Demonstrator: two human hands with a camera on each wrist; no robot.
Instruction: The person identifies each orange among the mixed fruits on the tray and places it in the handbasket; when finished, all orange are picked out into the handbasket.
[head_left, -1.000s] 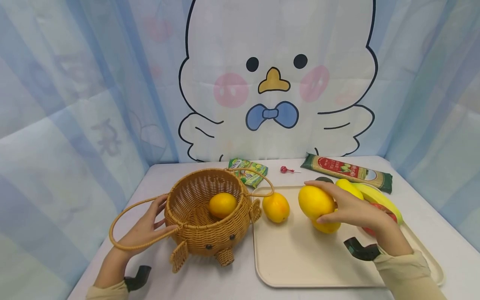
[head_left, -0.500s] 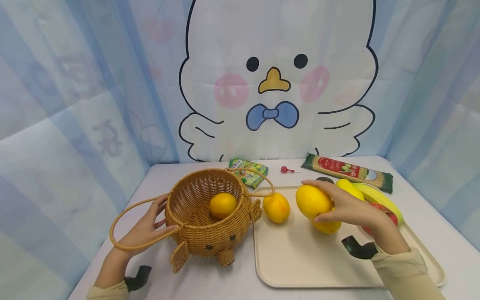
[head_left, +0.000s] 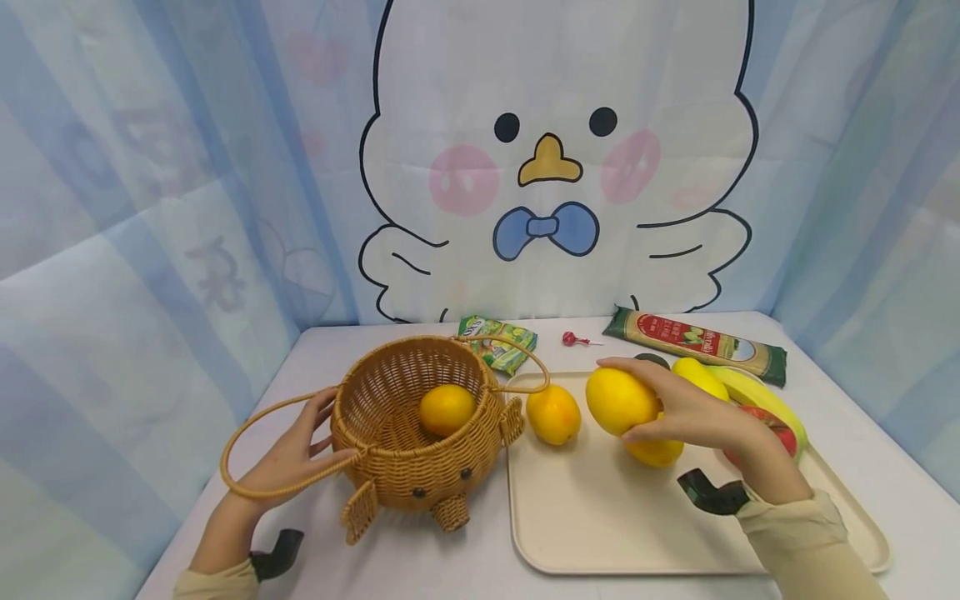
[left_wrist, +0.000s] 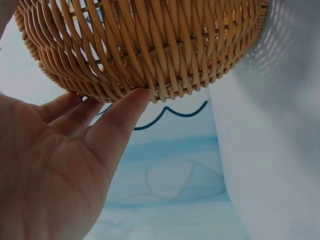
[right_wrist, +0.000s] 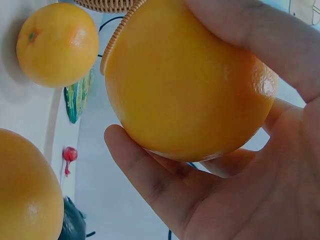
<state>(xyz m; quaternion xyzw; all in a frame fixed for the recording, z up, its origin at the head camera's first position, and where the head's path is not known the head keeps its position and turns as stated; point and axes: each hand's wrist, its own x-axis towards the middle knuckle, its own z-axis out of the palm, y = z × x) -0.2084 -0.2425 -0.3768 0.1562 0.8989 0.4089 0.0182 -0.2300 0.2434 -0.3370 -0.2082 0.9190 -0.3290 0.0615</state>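
My right hand (head_left: 693, 412) grips a yellow-orange mango (head_left: 621, 402) above the cream tray (head_left: 585, 533); in the right wrist view, thumb and fingers lie around the mango (right_wrist: 190, 85). A second mango (head_left: 655, 452) shows partly below it, and another mango (head_left: 553, 414) lies at the tray's left edge. On the left stands a wicker basket (head_left: 405, 479) with an animal face, holding one mango (head_left: 447, 409). My left hand (head_left: 288, 458) passes under a basket handle, its spread, fairly straight fingers touching the outer wall. The left wrist view shows fingertips against the weave (left_wrist: 165, 55).
The tray's right side holds a banana (head_left: 757, 400), a yellow fruit (head_left: 697, 377), a red fruit (head_left: 772, 429) and a dark green item (head_left: 651, 359). Behind it lie a green snack packet (head_left: 501, 346), a red lollipop (head_left: 570, 338) and a long noodle packet (head_left: 697, 342).
My right hand has moved slightly left with the mango, toward the basket. The left hand and the basket stay where they were.
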